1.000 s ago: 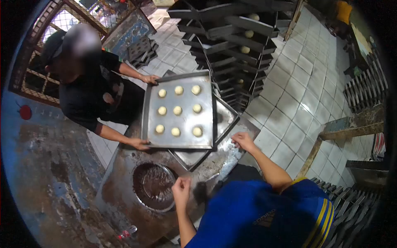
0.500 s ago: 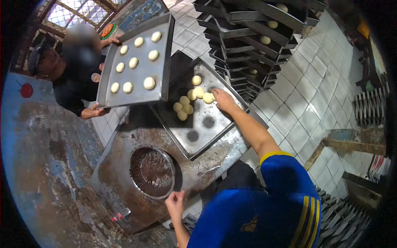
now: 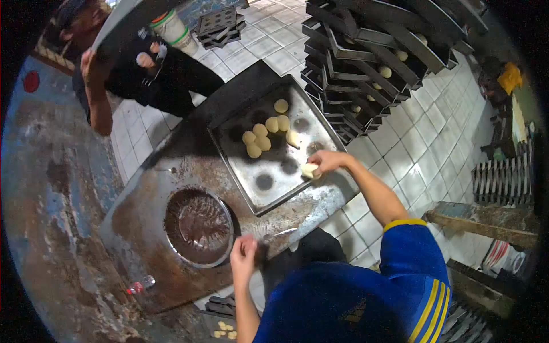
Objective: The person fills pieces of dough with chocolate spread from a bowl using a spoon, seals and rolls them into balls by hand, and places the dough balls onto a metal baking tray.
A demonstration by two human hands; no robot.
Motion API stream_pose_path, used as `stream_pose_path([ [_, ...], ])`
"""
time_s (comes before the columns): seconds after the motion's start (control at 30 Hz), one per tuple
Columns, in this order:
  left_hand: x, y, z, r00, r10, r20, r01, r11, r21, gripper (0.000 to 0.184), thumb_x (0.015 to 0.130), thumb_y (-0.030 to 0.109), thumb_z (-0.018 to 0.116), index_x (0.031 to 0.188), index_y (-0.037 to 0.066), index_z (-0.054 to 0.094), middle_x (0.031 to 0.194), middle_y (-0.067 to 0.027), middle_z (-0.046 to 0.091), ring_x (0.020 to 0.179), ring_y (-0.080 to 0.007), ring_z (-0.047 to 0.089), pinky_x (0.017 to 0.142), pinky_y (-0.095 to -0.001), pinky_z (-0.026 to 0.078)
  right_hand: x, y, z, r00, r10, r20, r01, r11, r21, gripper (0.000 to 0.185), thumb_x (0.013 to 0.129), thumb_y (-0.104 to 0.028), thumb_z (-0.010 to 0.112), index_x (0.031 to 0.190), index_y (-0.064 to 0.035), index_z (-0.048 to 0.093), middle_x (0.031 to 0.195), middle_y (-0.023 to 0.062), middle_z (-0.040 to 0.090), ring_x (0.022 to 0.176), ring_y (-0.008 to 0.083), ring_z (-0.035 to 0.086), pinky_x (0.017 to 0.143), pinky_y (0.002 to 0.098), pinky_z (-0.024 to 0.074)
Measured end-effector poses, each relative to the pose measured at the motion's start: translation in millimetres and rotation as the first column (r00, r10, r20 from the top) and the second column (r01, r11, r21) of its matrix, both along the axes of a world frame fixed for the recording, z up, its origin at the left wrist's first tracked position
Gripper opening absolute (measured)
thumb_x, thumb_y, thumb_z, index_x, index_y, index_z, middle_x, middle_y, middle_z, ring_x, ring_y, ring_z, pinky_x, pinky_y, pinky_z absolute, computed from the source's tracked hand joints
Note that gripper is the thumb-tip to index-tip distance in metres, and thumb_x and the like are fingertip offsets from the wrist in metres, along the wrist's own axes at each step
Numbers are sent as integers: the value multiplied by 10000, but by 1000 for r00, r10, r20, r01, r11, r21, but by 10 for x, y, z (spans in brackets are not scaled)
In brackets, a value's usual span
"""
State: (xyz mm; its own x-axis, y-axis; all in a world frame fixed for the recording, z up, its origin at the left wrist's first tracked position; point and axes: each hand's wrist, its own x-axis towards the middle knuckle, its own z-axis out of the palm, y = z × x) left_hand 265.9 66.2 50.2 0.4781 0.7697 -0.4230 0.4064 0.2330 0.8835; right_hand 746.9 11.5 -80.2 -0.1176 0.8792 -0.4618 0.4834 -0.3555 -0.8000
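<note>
My right hand (image 3: 323, 164) grips a pale dough ball (image 3: 309, 170), squeezed out of round, above the near right edge of a metal baking tray (image 3: 260, 197). On the tray, several round dough balls (image 3: 261, 142) cluster together, and a misshapen dough piece (image 3: 293, 139) lies to their right. One dough ball (image 3: 281, 106) sits apart near the far corner. My left hand (image 3: 244, 254) hovers beside the rim of a round metal bowl (image 3: 229, 214), fingers curled closed; whether they hold anything is hidden. Dark brown paste (image 3: 200, 223) coats the inside of the bowl.
A co-worker (image 3: 143, 74) stands across the worn table (image 3: 143, 228), arm raised with a tray (image 3: 134, 20). Stacked trays (image 3: 343, 51) holding dough balls rise at the right. A small bottle (image 3: 141, 284) lies at the table's left; a bucket (image 3: 173, 31) stands behind.
The co-worker has lifted the tray of dough balls up to the left. My right hand has moved toward the tray's near edge and now holds a dough ball. My left hand stays near the bowl.
</note>
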Motion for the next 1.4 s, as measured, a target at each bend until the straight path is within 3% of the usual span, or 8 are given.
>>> stream_pose_path([
  [0.17,893,209,-155,960,33,280,20,983,-184,495,1136,348,503,1501,14,497,1250,-115,696,1174,-204,653,1082,-358,493,-1330,-248,975,643,-367,-673,430,899,-79,490,889,-79,843,1313,71,649,1183,65,739,1083,135,685,973,283,536],
  [0.4,934,606,292,955,115,272,-152,981,117,464,1147,376,458,1043,-29,660,855,-114,669,806,-193,639,750,-367,502,-2683,255,1908,832,-528,-168,551,820,151,381,908,-112,803,1240,28,678,1067,53,743,948,130,674,869,299,545],
  [0.7,121,933,546,702,364,613,-532,839,111,490,1157,465,408,960,48,574,838,-1,568,757,-106,554,675,-301,473,-3953,933,2145,617,-583,-528,785,496,370,140,988,-105,746,934,16,701,845,-7,703,759,50,600,669,236,488],
  [0.87,-471,990,741,603,294,742,-399,916,-39,190,1045,165,709,1089,64,554,896,11,608,785,-37,554,680,-230,467,-4144,1134,2247,678,-493,-545,710,633,309,267,1037,-205,714,988,53,761,842,23,748,787,61,634,696,250,512],
  [1.1,-866,1041,629,412,426,805,-382,883,-272,270,1017,250,707,1151,66,561,1021,-50,622,924,-112,610,757,-262,514,-4354,1156,2842,749,-281,-601,420,902,101,291,1078,-215,653,1129,52,758,951,14,744,880,51,634,760,242,521],
  [1.13,-967,1137,354,864,55,501,-281,877,389,341,968,276,737,1184,77,563,1064,-55,617,991,-155,630,813,-297,529,-4342,1116,2886,791,-206,-576,327,938,114,317,1075,-227,650,1190,55,737,1037,56,757,946,94,664,813,277,534],
  [1.23,-1075,665,84,835,-82,545,-205,872,445,422,846,160,832,1208,27,660,1172,-102,712,1069,-232,695,897,-385,548,-4322,1086,2796,974,-154,164,103,953,285,384,1060,-309,621,1199,33,729,1103,219,718,1018,400,695,913,453,543],
  [1.4,-1386,699,-74,955,-123,271,38,953,299,384,787,61,838,1152,0,736,1062,-152,769,1017,-308,741,952,-387,558,-3814,404,774,809,-210,549,142,976,164,467,1020,-421,654,1196,4,733,1195,242,677,1111,410,677,893,480,550],
])
